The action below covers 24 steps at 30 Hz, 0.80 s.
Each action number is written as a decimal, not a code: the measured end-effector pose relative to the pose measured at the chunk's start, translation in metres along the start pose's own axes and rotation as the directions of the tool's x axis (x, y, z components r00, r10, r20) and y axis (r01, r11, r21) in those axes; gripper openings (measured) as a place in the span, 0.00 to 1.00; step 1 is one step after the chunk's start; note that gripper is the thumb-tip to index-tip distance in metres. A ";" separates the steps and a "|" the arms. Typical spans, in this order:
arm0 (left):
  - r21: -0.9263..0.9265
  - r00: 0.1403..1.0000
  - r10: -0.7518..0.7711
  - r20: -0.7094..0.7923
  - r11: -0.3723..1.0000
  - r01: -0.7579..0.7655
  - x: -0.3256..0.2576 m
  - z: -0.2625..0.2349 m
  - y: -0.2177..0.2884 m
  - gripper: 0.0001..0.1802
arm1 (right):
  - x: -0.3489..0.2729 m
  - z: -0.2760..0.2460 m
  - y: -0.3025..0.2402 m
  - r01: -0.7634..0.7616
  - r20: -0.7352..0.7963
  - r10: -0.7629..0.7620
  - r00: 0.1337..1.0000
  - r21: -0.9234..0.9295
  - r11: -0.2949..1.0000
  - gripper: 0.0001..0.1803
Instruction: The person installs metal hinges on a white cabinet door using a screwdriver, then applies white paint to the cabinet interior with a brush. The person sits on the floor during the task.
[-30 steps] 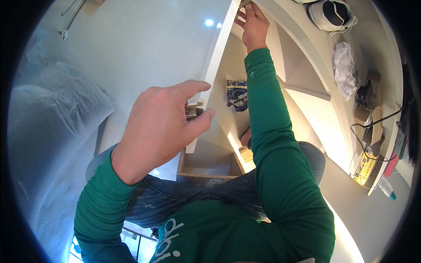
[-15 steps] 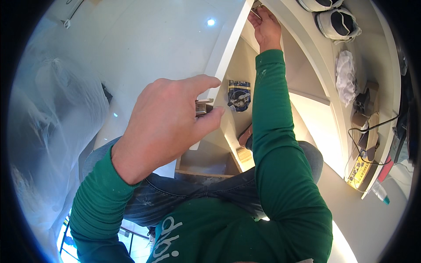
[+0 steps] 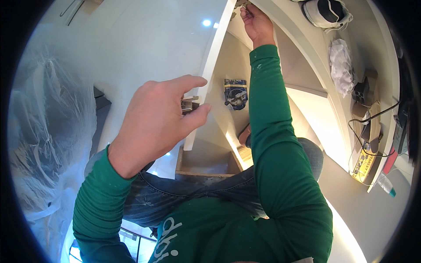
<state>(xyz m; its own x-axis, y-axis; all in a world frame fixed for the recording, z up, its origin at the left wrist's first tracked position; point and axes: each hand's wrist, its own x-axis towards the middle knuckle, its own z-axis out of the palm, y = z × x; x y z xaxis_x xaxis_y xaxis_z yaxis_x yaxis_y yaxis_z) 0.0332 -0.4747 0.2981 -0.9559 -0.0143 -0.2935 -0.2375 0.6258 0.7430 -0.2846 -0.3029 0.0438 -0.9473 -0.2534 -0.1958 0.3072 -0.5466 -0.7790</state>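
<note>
My left hand point(image 3: 151, 118) curls around a metal hinge point(image 3: 189, 105), which shows between the forefinger and thumb. Both fingertips reach the long edge of a white panel point(image 3: 215, 57); the other fingers are hidden. My right arm stretches far forward, and my right hand point(image 3: 258, 27) is at the panel's far end. Its fingers are pinched together beside another metal fitting point(image 3: 239, 4), partly cut off by the picture's edge. What they hold is too small to make out.
A dark packet point(image 3: 235, 94) lies inside the pale cabinet. The curved shelf at right bears a white shoe point(image 3: 325, 13), a crumpled white bag point(image 3: 341, 68), a cable point(image 3: 368, 153) and a yellow box point(image 3: 363, 164). Clear plastic sheeting point(image 3: 48, 127) hangs at left; a wooden frame point(image 3: 206, 174) is by my legs.
The white panel, the hinge and both my hands have shifted a little to the left in view. The shelf's things have shifted slightly too. My left hand keeps its hold.
</note>
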 end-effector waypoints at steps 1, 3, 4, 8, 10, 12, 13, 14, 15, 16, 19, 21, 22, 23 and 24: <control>-0.007 1.000 0.017 -0.007 1.000 -0.018 0.001 0.000 0.001 0.20 | -0.004 0.003 -0.001 0.013 0.014 -0.013 1.000 -0.048 0.999 0.09; 0.014 1.000 -0.004 0.015 1.000 0.004 0.003 0.000 0.002 0.21 | -0.013 0.009 -0.002 0.036 -0.023 -0.037 0.999 -0.029 0.999 0.09; 0.007 1.000 -0.006 0.022 1.000 0.006 0.003 -0.001 0.002 0.21 | -0.016 0.011 -0.003 0.047 -0.041 -0.047 0.998 -0.019 0.999 0.09; 0.028 0.999 -0.023 0.048 0.999 0.021 0.004 -0.001 0.003 0.21 | -0.017 0.011 0.003 0.073 -0.151 -0.047 0.987 0.167 0.983 0.09; 0.021 0.999 -0.018 0.042 1.000 0.017 0.005 -0.001 0.004 0.20 | -0.011 0.008 0.010 0.059 -0.174 -0.027 0.984 0.185 0.981 0.09; 0.007 0.998 -0.038 0.041 0.999 0.038 0.006 0.000 0.004 0.20 | -0.003 0.004 0.019 0.066 -0.172 0.004 0.985 0.398 0.915 0.08; -0.001 0.999 -0.032 0.034 0.999 0.032 0.006 0.000 0.004 0.20 | 0.000 0.003 0.023 0.068 -0.166 0.019 0.986 0.498 0.864 0.08; 0.000 0.999 -0.035 0.032 0.999 0.035 0.006 0.000 0.004 0.20 | 0.002 0.003 0.028 0.085 -0.131 -0.020 0.991 0.514 0.854 0.11; 0.002 0.999 -0.036 0.030 0.999 0.036 0.006 0.000 0.004 0.20 | 0.003 0.003 0.031 0.103 -0.097 -0.060 0.993 0.529 0.842 0.14; 0.010 0.998 -0.039 0.041 0.999 0.039 0.005 -0.001 0.004 0.20 | 0.003 0.004 0.034 0.119 -0.064 -0.101 0.993 0.544 0.830 0.16; 0.023 0.997 -0.041 0.060 0.999 0.039 0.005 -0.001 0.003 0.20 | -0.004 0.013 0.036 0.157 -0.214 -0.116 0.970 0.190 0.969 0.12; 0.010 0.998 -0.037 0.053 0.999 0.036 0.005 0.001 0.002 0.20 | -0.012 0.023 0.033 0.215 -0.238 -0.219 0.946 -0.045 0.976 0.11; -0.002 0.999 -0.020 0.036 1.000 0.020 0.006 0.002 0.002 0.20 | -0.016 0.028 0.030 0.238 -0.238 -0.273 0.932 -0.162 0.957 0.11; -0.017 0.999 -0.021 0.025 1.000 0.021 0.006 0.003 0.002 0.21 | -0.020 0.033 0.028 0.226 -0.240 -0.272 0.932 -0.203 0.953 0.11; -0.023 0.999 -0.026 0.021 0.999 0.027 0.006 0.004 0.002 0.21 | -0.024 0.038 0.025 0.212 -0.244 -0.271 0.931 -0.242 0.947 0.11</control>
<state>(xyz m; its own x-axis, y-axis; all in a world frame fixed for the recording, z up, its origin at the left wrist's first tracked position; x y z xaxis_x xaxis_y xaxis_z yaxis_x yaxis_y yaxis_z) 0.0272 -0.4711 0.2952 -0.9454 -0.0145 -0.3256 -0.2670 0.6073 0.7483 -0.2510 -0.3408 0.0516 -0.9874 0.1068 -0.1170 0.0685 -0.3780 -0.9233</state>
